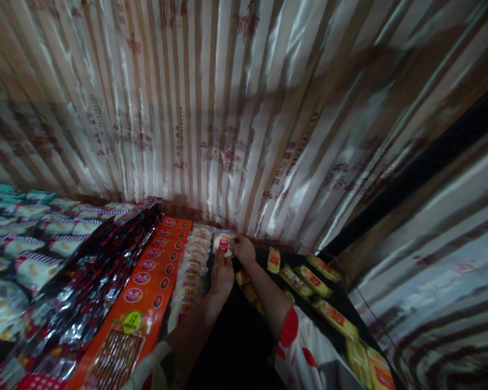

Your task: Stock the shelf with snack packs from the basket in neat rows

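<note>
A small clear packet with a round white snack and a red and yellow label (223,243) is at the far end of the black table, near the wall. My left hand (222,277) grips its lower edge with the fingertips. From the right, my right hand (244,250) pinches the packet's side. Just left of it runs a row of similar overlapping white snack packets (192,272). Part of a yellow packet (244,279) shows beneath my right forearm.
Orange packs (148,265) overlap in a row at left, beside shiny dark red packets (101,265) and several white bags (36,271). Yellow packets (314,280) lie along the right of the black cloth (231,346). A pleated printed sheet (211,119) hangs behind; a dark pole (410,168) slants at right.
</note>
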`<state>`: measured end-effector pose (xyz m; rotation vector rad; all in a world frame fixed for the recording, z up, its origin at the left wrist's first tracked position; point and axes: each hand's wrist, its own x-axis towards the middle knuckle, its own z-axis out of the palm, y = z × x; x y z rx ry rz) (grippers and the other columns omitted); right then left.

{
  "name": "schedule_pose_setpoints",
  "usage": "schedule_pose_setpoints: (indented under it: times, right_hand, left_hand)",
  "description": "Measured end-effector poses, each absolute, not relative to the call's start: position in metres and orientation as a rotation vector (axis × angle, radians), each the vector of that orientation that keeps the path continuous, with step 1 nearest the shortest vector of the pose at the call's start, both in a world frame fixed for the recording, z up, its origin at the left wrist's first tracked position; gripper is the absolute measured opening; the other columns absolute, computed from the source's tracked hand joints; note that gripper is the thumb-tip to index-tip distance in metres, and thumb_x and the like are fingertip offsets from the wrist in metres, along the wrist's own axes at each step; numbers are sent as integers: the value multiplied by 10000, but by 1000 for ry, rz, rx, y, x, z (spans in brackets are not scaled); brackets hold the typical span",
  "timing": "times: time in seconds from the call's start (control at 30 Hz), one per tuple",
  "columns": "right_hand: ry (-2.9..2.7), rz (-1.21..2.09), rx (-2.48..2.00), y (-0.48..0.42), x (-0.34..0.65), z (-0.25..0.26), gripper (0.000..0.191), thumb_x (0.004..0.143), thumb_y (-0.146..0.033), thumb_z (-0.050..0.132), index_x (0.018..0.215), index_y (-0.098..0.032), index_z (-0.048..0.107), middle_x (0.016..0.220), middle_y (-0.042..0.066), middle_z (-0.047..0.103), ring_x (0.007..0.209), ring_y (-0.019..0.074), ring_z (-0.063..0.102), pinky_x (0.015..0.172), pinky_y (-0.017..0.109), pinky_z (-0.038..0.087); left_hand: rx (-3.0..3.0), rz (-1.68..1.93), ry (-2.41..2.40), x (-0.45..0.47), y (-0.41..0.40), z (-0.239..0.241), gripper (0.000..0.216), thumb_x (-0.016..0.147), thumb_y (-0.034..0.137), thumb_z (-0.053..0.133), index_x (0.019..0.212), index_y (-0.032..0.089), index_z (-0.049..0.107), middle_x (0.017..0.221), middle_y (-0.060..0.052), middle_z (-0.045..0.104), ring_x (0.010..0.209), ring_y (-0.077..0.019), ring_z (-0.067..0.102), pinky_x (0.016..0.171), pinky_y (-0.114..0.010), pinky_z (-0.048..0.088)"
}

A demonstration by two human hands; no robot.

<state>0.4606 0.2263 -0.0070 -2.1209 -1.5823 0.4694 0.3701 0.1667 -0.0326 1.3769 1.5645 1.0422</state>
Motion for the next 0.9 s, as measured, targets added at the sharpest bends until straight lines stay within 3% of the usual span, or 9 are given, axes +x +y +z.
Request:
schedule_pose_setpoints:
  times: [0.13,0.27,0.37,0.47,0.6,0.73,0.9]
  right_hand:
    - [-1563,460,-2143,226,457,-9,283,822,-358,512,960,-150,646,922,114,695,873,215,640,720,273,456]
    - [-1547,461,-2141,215,457,-4,328,802,-304,550,1078,-131,593,988,102,678,919,190,625,789,256,453]
    - [-1557,413,-2050,196,461,6,366,783,-249,560,1123,-112,569,1071,107,644,979,177,597,867,257,432]
    - [-1537,371,-1853,164,471,19,317,788,-229,521,1077,-122,595,1074,107,636,965,179,589,892,290,432]
    - [-1406,419,-1703,93,486,31,282,799,-278,477,1017,-164,614,1042,89,647,908,188,603,845,319,465]
    - [-1184,445,-1646,-6,495,26,354,834,-388,422,1047,-161,590,1049,108,650,910,203,612,823,333,481]
    - [-1107,528,-1766,-128,501,-11,403,860,-439,365,1102,-183,561,992,107,665,858,206,625,791,337,496]
  left_hand:
    - [1326,976,1649,373,167,-25,431,847,184,388,1270,134,462,1378,-113,438,1300,-182,361,1086,-315,278]
    - [1382,931,1650,372,157,-13,434,856,164,356,1264,50,451,1416,-166,363,1332,-190,301,1116,-309,201]
    - [1409,971,1636,373,140,-3,411,850,155,360,1231,64,484,1397,-153,399,1327,-183,311,1112,-292,211]
    - [1437,1030,1621,378,111,6,356,838,146,371,1142,98,549,1286,-138,516,1241,-188,430,1069,-302,297]
    - [1520,1051,1486,386,47,9,307,813,112,370,1029,170,581,1043,-79,629,1010,-170,575,938,-302,422]
    - [1642,900,1245,391,-36,-1,297,787,81,345,895,193,598,891,-42,638,865,-146,594,826,-266,457]
    - [1762,531,1220,389,-124,-25,296,756,71,379,891,176,621,968,-70,637,945,-176,565,888,-292,413]
